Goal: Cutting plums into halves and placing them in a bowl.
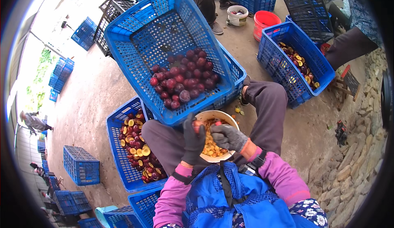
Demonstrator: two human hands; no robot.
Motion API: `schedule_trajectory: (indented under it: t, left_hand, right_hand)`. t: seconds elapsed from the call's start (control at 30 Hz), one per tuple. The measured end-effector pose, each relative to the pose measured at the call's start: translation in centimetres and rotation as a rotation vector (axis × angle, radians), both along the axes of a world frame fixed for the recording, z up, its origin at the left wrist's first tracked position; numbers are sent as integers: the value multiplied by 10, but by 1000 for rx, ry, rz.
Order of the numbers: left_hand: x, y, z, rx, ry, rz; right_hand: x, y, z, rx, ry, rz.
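Note:
My left hand (192, 141), in a dark glove, holds a reddish plum (198, 125) above the left part of a pale bucket (232, 118). Grey-gloved, my right hand (227, 137) is closed around a small tool with a red end (218, 123); its working tip cannot be made out. Orange-yellow fruit pits and scraps (212, 146) lie inside the bucket between my knees. Just beyond, a tilted blue plastic crate (160, 28) holds whole dark red plums (184, 77) in its near end. To my left, another blue crate (118, 157) contains cut plums with yellow flesh (138, 145).
A second blue crate (235, 69) supports the tilted one. At right stands a crate (277, 65) of cut plums, near a co-worker's leg (347, 48). Further off are a red bucket (261, 24) and a white bucket (237, 18). Stones (347, 166) line the right side.

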State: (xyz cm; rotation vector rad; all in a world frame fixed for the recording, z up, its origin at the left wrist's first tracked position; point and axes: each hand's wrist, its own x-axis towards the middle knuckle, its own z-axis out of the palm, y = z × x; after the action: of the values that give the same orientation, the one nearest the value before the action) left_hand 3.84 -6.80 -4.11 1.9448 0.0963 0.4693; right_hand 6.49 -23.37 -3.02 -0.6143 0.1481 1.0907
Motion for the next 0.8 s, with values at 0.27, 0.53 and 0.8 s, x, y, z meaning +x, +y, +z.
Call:
schedule_trajectory:
  t: [0.27,0.53,0.8]
  left_hand:
    - [-5,9,1,-1496,304,-73]
    - [-12,-12,-23,-1258,271,-184]
    - [-27,-26,-11,-408,-90,-182]
  right_hand:
    - [-14,-10,-18,-977,-1160,49]
    - [-31,6,-16,-1016,-2001,-426]
    - [-37,13,-17,-1152,-1898,-238]
